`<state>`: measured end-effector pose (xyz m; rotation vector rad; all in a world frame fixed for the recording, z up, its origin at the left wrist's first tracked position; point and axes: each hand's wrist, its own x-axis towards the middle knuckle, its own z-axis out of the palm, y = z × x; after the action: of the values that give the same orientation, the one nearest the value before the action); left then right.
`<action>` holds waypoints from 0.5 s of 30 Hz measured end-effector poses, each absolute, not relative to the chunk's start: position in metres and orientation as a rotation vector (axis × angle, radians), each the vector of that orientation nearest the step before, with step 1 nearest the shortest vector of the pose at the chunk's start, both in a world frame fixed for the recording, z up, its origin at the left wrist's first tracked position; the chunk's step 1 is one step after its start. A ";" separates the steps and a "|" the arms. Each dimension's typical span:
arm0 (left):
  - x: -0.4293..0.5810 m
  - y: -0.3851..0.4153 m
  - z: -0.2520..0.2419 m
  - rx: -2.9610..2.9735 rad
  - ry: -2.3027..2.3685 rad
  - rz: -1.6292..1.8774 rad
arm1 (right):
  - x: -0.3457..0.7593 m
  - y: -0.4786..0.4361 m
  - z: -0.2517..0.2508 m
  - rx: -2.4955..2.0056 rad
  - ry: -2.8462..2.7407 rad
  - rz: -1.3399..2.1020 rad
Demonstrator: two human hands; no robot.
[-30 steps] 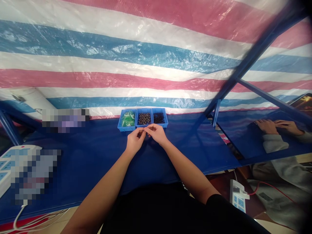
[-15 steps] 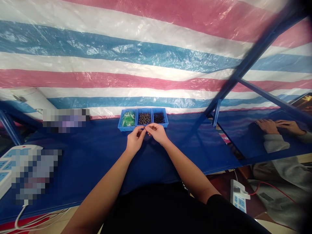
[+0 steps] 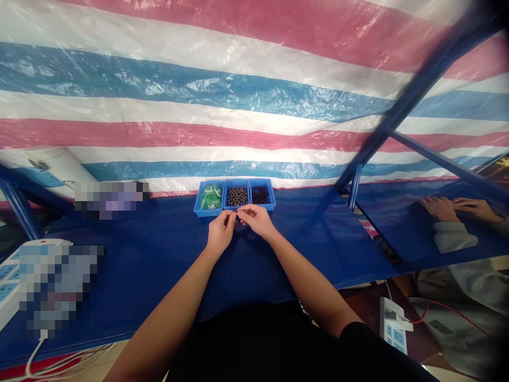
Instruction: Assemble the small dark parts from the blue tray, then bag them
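My left hand [image 3: 221, 231] and my right hand [image 3: 256, 219] meet fingertip to fingertip over the blue table, just in front of three small blue bins. Both are pinched closed; whatever lies between the fingers is too small to make out. The left bin [image 3: 196, 205] holds green pieces [image 3: 211, 196] with clear plastic. Small brownish metallic parts [image 3: 237, 196] fill the middle bin. In the right bin [image 3: 272, 198] lie thin black parts [image 3: 260, 194], perhaps screws.
A white power strip [image 3: 11, 276] and a blurred-out object [image 3: 67, 286] lie at the left. Behind the bins hangs a striped plastic sheet [image 3: 246, 138]. Beyond a blue metal frame [image 3: 392, 124] at right, another person's hands [image 3: 457, 208] rest over the table.
My hands stay together in the same pinch, with only slight finger movement. The whole view has shifted a little, so everything sits slightly lower and farther right.
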<state>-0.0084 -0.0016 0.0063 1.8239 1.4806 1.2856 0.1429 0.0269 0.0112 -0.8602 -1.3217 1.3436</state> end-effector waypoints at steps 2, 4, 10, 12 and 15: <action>-0.008 -0.002 0.007 1.814 1.471 1.295 | 0.143 0.027 0.011 -0.853 -1.321 1.357; -0.008 -0.002 0.007 1.799 1.476 1.306 | 0.142 0.027 0.011 -0.844 -1.325 1.372; -0.007 -0.004 0.009 1.744 1.437 1.332 | 0.143 0.027 0.012 -0.884 -1.344 1.324; -0.006 -0.004 0.009 1.732 1.437 1.341 | 0.143 0.027 0.014 -0.880 -1.336 1.321; -0.006 -0.004 0.009 1.748 1.455 1.337 | 0.144 0.026 0.015 -0.884 -1.338 1.335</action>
<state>-0.0063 -0.0038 0.0087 1.7476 1.4549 1.3366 0.1436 0.0263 0.0146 -0.8845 -1.3375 1.3347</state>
